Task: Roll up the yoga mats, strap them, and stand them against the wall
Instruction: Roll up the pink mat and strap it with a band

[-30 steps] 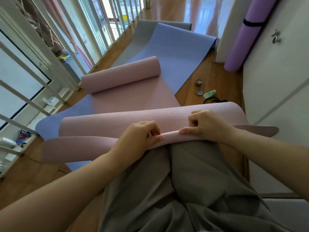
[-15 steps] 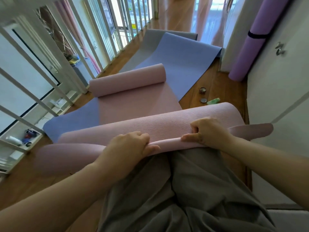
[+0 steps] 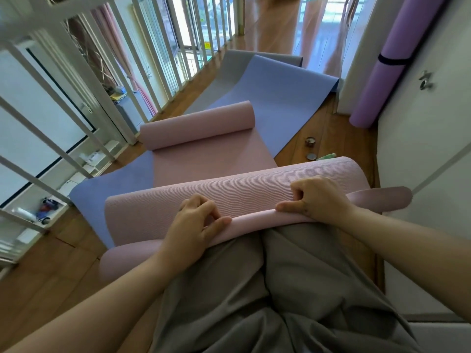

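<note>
A pink yoga mat lies across the floor in front of my knees, its far end curled into a roll. Its near edge is folded over into a thin tight roll. My left hand pinches that roll with thumb and curled fingers. My right hand grips the same roll further right, thumb pointing left along it. Under the pink mat lie a blue mat and a grey mat. A rolled purple mat with a dark strap stands against the wall at the right.
White railing bars run along the left side. On the wooden floor to the right sit a small round tin, its lid and a green object. A white wall and door with a metal handle close the right side.
The view has tilted up slightly. Both hands have kept hold of the mat's near edge and the thin roll has tightened a little.
</note>
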### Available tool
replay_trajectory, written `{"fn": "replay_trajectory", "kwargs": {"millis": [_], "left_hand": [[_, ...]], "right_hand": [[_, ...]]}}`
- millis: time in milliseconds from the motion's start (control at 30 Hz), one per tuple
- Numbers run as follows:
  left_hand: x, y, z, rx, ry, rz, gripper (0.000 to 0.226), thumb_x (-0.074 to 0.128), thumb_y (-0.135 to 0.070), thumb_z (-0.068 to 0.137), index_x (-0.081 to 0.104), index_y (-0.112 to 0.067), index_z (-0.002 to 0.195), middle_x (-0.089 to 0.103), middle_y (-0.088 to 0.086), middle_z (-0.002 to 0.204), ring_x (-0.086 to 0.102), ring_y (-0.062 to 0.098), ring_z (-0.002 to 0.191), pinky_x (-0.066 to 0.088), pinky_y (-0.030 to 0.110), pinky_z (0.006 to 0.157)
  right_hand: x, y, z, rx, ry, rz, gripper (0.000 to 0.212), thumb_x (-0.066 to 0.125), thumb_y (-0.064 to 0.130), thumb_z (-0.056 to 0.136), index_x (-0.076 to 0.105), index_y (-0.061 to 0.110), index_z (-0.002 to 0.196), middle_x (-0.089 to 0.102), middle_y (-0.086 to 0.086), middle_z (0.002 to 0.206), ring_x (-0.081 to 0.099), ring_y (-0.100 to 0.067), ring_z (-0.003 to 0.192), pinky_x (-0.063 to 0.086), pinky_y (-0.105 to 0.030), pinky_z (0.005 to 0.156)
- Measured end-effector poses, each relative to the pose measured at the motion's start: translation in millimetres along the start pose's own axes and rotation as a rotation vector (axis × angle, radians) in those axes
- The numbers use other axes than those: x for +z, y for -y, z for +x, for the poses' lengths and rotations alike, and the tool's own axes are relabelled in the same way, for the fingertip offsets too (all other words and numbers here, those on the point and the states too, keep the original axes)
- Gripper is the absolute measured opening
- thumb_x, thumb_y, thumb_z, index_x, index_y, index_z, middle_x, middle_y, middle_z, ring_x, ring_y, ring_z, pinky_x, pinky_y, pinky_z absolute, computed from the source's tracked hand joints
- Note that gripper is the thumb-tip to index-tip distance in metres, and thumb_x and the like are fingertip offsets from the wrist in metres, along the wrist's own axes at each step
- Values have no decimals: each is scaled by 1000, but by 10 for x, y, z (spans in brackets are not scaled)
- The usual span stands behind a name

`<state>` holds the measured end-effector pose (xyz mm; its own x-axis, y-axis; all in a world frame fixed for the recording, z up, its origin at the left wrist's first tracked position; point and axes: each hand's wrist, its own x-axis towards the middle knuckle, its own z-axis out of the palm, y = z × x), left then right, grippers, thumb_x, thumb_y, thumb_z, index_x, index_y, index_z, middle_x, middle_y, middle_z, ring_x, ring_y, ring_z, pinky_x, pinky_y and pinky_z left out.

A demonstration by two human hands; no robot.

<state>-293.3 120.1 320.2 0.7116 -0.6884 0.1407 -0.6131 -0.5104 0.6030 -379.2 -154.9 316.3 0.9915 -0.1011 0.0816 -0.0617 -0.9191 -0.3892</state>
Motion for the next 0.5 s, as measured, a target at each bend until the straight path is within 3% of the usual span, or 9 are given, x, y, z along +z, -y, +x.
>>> {"fn": "replay_trajectory", "kwargs": {"millis": [100,233,333,400,500], "left_hand": [[-3,5,5,121,-63,-50,27,52,-54,82,58,-28,82,48,-15,90,43,2,86,38,16,75],[48,70,-126,431,-164,119,34,52,-46,93,64,-14,91,55,-3,94,48,11,83,44,21,74],[34,64,-166,417,-100,244,39,57,-56,85,56,-18,95,50,-2,97,44,10,85,37,16,77],[18,36,-148,379,-93,255,38,58,-53,84,57,-16,91,50,-2,92,43,10,81,35,17,74],[-2,35,-112,355,-83,251,37,56,-52,85,59,-15,87,51,-2,88,44,10,77,37,20,72]], "right_hand": [[5,-8,36,21,17,51,57,38,81,59,40,24,54,45,10,54,41,-6,55,31,-23,54],[-10,17,92,27,36,-1,62,42,81,59,42,19,53,45,8,54,39,-7,56,30,-26,55],[-57,38,149,10,29,-52,70,34,88,53,44,19,53,46,9,56,41,-9,57,30,-28,57],[-63,60,163,-106,-95,-86,68,40,87,64,41,20,54,42,13,54,41,-11,55,31,-27,57],[53,51,49,-406,-366,-73,52,51,58,86,48,15,57,47,7,54,41,-12,50,36,-25,57]]}}
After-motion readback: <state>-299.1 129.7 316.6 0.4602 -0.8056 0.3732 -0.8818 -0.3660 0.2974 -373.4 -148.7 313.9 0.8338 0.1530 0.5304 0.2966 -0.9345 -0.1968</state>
